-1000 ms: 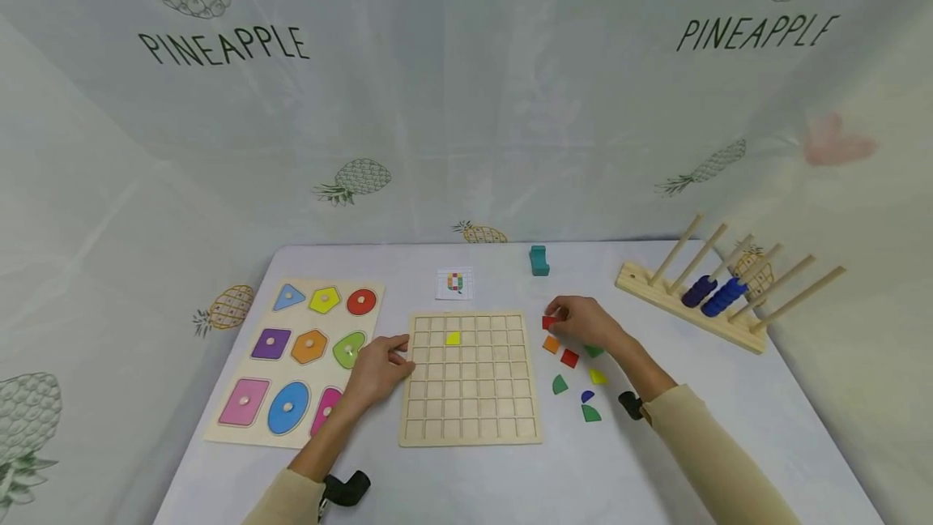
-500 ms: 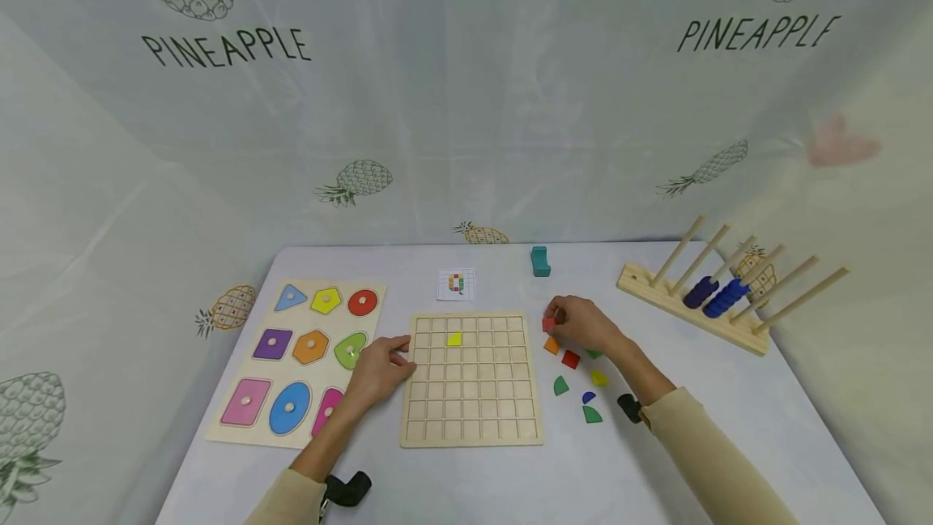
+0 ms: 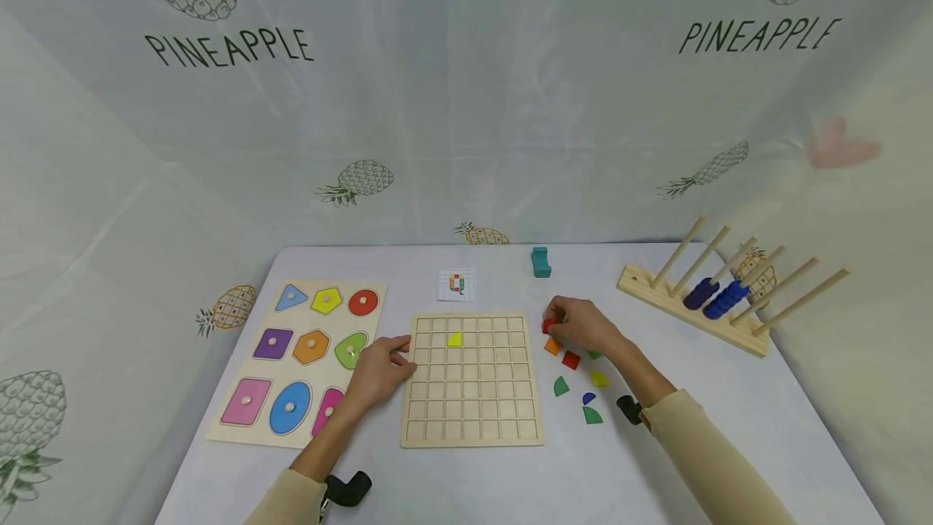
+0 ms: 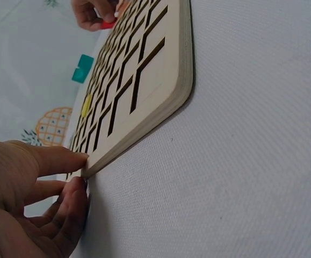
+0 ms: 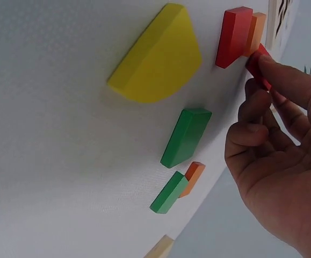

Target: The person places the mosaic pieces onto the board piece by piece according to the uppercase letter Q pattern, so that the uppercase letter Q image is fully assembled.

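Note:
My right hand (image 3: 583, 324) pinches a red square tile (image 5: 258, 67) between thumb and fingertips, low over the table. Just beside it are an orange tile (image 3: 552, 346) and another red tile (image 3: 571, 360). A wooden grid board (image 3: 470, 443) lies flat at the middle, with one yellow tile (image 3: 455, 339) in a cell of its second row. At the board's left edge rests my left hand (image 3: 381, 371), its extended fingertips touching the rim in the left wrist view. Part of the red tile is covered by the right fingers.
More loose tiles lie right of the board: green (image 3: 560, 386), yellow (image 3: 599, 378) and blue (image 3: 589, 398). A knobbed shape puzzle (image 3: 248, 369) lies left. Behind the board are a pattern card (image 3: 456, 283) and a teal block (image 3: 541, 262). A pegged bead stand (image 3: 692, 310) stands back right.
The red tile tilts slightly in my right fingers, while that hand stays in nearly the same place. My left hand has not moved from the board's edge.

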Tool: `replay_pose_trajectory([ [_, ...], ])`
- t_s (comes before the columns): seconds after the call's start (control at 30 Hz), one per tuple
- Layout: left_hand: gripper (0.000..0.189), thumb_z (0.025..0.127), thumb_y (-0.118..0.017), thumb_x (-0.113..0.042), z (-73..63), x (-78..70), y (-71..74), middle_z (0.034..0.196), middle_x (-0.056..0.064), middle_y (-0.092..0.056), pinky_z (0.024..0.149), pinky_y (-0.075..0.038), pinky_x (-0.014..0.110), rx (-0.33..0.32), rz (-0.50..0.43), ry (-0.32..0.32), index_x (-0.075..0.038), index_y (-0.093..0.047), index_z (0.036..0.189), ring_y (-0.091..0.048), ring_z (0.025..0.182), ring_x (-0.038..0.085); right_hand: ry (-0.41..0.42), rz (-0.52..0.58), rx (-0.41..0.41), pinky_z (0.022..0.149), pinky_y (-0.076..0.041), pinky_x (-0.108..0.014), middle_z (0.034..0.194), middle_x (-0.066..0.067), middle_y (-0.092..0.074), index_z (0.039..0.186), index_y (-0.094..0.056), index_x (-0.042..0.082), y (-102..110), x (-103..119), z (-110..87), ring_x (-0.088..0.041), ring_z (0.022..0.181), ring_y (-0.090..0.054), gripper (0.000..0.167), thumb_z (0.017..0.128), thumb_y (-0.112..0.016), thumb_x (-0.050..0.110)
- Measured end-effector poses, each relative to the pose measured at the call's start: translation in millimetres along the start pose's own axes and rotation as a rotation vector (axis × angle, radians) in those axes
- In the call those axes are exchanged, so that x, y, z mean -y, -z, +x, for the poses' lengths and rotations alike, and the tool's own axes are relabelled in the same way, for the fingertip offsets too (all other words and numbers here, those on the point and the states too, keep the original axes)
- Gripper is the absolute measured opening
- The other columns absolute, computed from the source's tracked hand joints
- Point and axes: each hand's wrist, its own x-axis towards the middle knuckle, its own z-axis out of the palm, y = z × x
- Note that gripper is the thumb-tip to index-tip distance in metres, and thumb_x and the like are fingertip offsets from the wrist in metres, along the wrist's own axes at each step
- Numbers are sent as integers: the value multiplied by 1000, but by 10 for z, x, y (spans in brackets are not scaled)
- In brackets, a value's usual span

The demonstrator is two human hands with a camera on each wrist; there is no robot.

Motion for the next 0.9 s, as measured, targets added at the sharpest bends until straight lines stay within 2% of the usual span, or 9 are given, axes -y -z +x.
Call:
replay_pose_trajectory([
  [0.17, 51, 82, -80, -8, 1, 1, 2, 101, 6, -68, 65, -49, 25, -1, 4, -6, 4, -65, 129, -66, 80, 12, 22, -14, -7, 71, -50, -32, 95, -3, -63, 103, -65, 13, 4, 4, -21, -20, 81, -56, 11, 93, -68, 13],
  [0.33, 52, 82, -81, -10, 8, 6, -1, 102, 5, -68, 65, -49, 25, 2, 6, 20, 2, -65, 131, -65, 80, 12, 40, -29, -4, 71, -49, -31, 96, -2, -63, 105, -67, 14, 6, 12, -33, -19, 81, -56, 11, 95, -67, 14],
  [0.9, 52, 82, -81, -9, 25, 39, -16, 101, 4, -67, 64, -48, 25, 0, 22, -1, 2, -65, 130, -64, 79, 10, 93, 6, -14, 68, -48, -32, 94, 0, -64, 104, -67, 15, 15, 42, 5, -17, 76, -56, 8, 96, -65, 16],
])
